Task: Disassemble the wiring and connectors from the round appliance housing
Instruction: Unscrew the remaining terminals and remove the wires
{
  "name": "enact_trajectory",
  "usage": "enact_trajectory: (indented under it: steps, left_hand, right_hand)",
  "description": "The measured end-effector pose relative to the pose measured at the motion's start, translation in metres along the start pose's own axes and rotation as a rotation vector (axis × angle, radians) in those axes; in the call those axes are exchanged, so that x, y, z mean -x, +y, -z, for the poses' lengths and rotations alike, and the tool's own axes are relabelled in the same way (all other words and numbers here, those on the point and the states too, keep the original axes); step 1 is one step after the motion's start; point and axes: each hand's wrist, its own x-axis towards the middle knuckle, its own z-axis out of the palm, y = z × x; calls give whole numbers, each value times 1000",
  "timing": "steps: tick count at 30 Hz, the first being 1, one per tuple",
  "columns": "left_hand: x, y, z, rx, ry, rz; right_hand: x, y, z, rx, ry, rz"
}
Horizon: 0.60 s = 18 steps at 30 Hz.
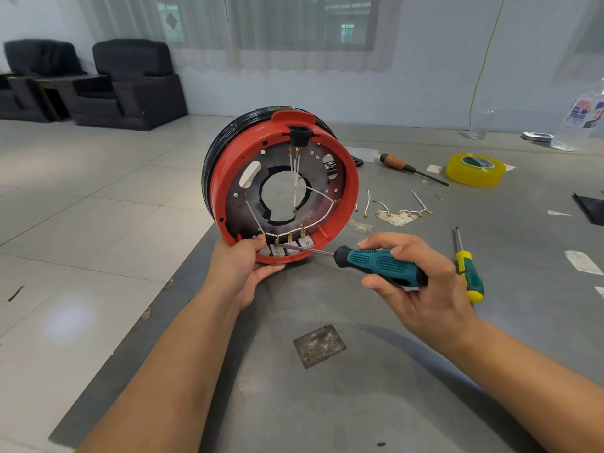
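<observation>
Evidently the left hand (243,268) is clamping the round red plastic housing (283,188) upright, exposing its grey terminal blocks (287,248) to the teal-handled screwdriver (369,263) the right hand (421,289) is gripping.

no text can be read: the bottle label (585,112) and tape roll (474,170), beyond the right hand (415,282), show only blurred print.

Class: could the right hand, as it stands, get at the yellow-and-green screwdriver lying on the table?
Probably not without first letting go: the right hand already grips the teal screwdriver. The yellow-and-green screwdriver lies just beyond its knuckles on the grey table, with nothing between them.
</observation>
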Motion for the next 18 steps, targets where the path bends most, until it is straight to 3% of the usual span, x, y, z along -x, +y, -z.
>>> enact_trajectory:
  steps: [6, 18]
  left_hand:
    - [1, -1, 1, 21, -19, 0]
    - [-2, -1, 5, 48, -26, 3]
  right_hand:
    - [-5, 2, -2, -226, 290, -398]
    - [-1, 9, 2, -398, 329, -430]
